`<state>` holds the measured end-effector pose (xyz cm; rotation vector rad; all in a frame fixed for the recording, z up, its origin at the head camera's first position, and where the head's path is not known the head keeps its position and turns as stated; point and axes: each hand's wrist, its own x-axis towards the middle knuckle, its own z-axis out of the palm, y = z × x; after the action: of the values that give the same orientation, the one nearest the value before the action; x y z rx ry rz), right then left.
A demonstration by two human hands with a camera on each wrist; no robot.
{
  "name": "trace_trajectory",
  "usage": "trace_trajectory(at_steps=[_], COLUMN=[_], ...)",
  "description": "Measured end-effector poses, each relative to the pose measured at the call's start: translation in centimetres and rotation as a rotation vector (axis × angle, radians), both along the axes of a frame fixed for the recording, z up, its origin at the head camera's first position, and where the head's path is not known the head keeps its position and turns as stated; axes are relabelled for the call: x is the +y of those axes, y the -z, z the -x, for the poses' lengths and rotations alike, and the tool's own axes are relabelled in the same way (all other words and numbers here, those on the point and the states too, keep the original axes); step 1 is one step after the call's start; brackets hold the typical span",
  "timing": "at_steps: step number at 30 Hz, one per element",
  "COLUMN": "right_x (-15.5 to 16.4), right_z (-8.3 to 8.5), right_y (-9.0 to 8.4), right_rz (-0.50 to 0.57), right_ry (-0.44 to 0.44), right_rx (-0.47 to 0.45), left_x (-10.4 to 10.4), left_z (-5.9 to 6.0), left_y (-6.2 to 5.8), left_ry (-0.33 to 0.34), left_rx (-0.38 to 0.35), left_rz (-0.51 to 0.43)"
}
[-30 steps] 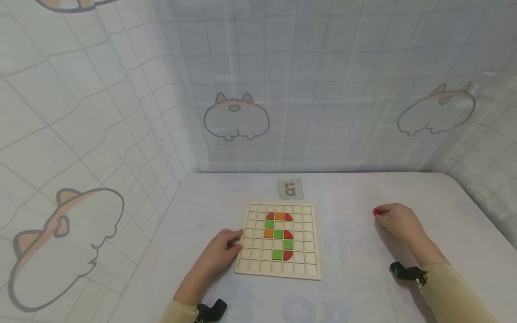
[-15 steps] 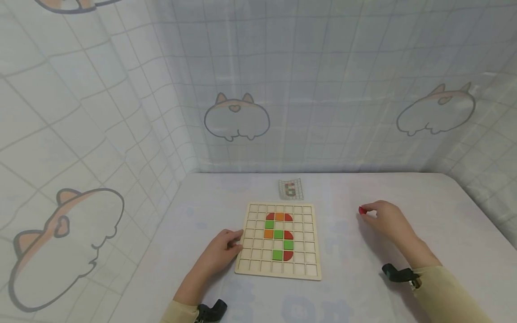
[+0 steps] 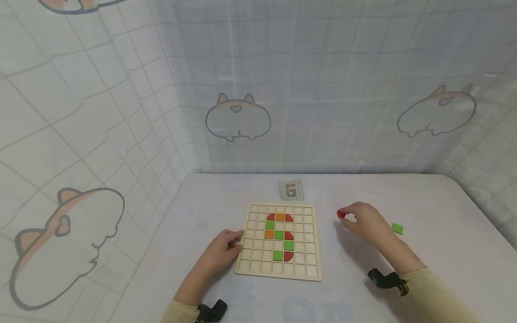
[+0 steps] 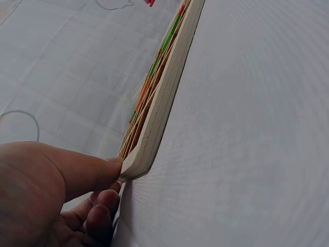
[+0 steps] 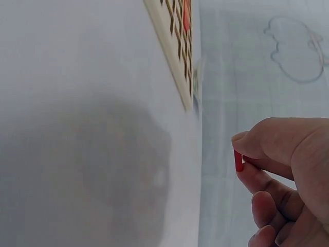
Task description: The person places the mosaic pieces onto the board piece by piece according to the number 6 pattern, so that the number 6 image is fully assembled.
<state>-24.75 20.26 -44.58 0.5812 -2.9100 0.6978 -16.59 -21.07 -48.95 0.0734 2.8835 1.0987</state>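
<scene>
Movement: right hand (image 3: pixel 363 220) has travelled left toward the board (image 3: pixel 279 240) since the earlier frames, uncovering a green tile (image 3: pixel 397 229) lying on the table behind it.
Right grip: thumb and forefinger pinched together on a small red piece (image 3: pixel 341 214), held above the table, just right of the board's upper right corner.
Left grip: left hand (image 3: pixel 223 250) holds the board's left edge, thumb on top and fingers curled beneath the rim.
Board state: red, orange and green tiles fill cells in the middle columns; outer cells are bare.
Procedure: keep the left hand bracing the board; judged best to lower the red piece flat and square to its cell, releasing only once seated.
Surface: pale table (image 3: pixel 444 206), smooth, with faint print.
Reference: small pattern card (image 3: pixel 291 189) behind the board.
Room: checked curtain (image 3: pixel 323 89) with cartoon animal outlines encloses the table.
</scene>
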Motion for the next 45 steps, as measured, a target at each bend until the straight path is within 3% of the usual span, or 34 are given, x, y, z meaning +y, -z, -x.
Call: trace_trajectory(at_steps=[15,24,36,45], right_x=[-5.1,-8.0,-11.5,-13.8], right_z=[-1.7,-2.7,-3.6,-4.6], right_y=[0.3,0.6,1.6,1.6], right_rz=[-0.029,-0.01,0.022,0.018], right_ry=[-0.132,-0.173,-0.342,-0.409], right_rx=[0.036,-0.032,0.007,0.005], left_x=[-0.1,-0.1,-0.1,-0.2], left_z=[0.0,-0.1,-0.1,-0.1], left_y=[0.0,0.0,-0.1,-0.2], left_ry=[0.009,0.012,0.015,0.024], left_rx=[-0.004,0.003,0.002,0.004], left_rz=[-0.007,0.003,-0.01,-0.016])
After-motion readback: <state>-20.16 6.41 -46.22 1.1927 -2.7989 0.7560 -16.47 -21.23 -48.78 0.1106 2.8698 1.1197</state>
